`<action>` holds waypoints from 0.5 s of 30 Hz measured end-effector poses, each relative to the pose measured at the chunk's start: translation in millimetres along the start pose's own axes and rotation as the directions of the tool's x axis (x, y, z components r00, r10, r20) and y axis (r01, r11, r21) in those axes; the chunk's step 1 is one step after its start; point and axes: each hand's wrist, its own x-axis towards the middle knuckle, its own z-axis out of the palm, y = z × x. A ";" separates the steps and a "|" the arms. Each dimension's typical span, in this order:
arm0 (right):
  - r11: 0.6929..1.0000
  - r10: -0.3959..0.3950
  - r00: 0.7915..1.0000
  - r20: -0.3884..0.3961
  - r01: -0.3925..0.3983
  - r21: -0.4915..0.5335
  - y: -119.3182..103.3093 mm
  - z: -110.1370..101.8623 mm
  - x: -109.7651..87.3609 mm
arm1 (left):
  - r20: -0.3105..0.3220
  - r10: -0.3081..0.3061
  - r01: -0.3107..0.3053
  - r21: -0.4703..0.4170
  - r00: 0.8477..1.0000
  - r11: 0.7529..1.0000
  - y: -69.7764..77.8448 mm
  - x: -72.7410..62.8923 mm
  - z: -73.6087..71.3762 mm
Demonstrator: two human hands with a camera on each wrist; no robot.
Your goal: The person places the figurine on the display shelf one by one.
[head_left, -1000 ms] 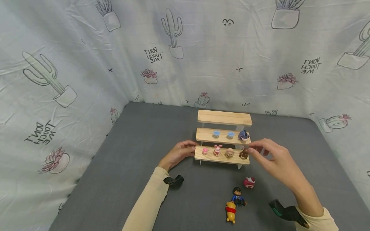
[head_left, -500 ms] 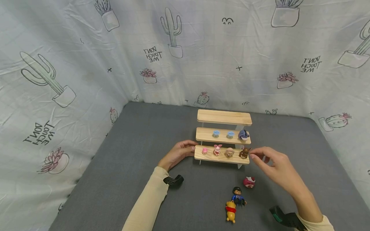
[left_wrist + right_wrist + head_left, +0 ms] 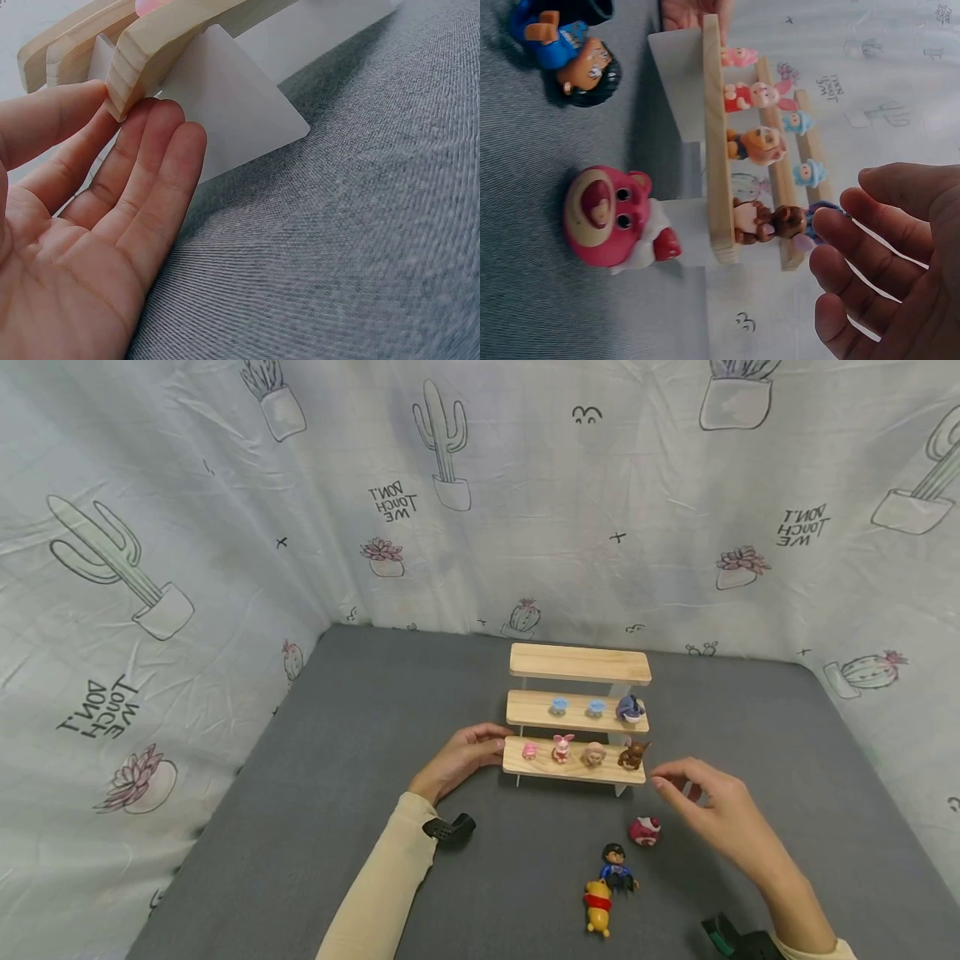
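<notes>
In the head view, your left hand point(image 3: 468, 760) pinched the left end of the lower board of the wooden stand point(image 3: 581, 662), with that forearm reaching in straight from the near side. Your right hand point(image 3: 697, 802) hung apart from it, holding nothing, just off the lower board's right end. The brown figure point(image 3: 632, 755) sat beside that end, last in a row after the small pink figure point(image 3: 529, 750), the long-eared pink figure point(image 3: 561, 748) and the tan figure point(image 3: 593, 754). In front of the stand's front right corner, the magenta bear point(image 3: 644, 831), dark-haired doll point(image 3: 617, 870) and yellow bear point(image 3: 597, 906) were on the bench point(image 3: 405, 718). Dropping your right forearm inward could have knocked the magenta bear. In the left wrist view, your thumb met the board's end and your fingers bent in beneath, near the pale side support point(image 3: 232, 105); a tug or lift there might have tilted the stand and toppled the row. In the right wrist view, your fingers were loosely bent and spread, overlapping the purple figure point(image 3: 821, 214) at the middle board's right end; a careless sweep could have brushed it or the brown figure over the edge.
</notes>
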 end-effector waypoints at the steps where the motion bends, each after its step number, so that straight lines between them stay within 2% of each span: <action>1: 1.000 0.004 1.000 -0.001 -0.004 -0.003 0.9 0.8 -0.9 | 0.000 -0.001 0.001 -0.002 1.000 1.000 0.1 0.3 0.0; 15: 0.999 0.039 0.998 0.041 -0.040 0.019 8.1 13.3 -12.0 | -0.007 -0.016 0.016 0.007 1.000 1.000 2.4 -1.1 0.4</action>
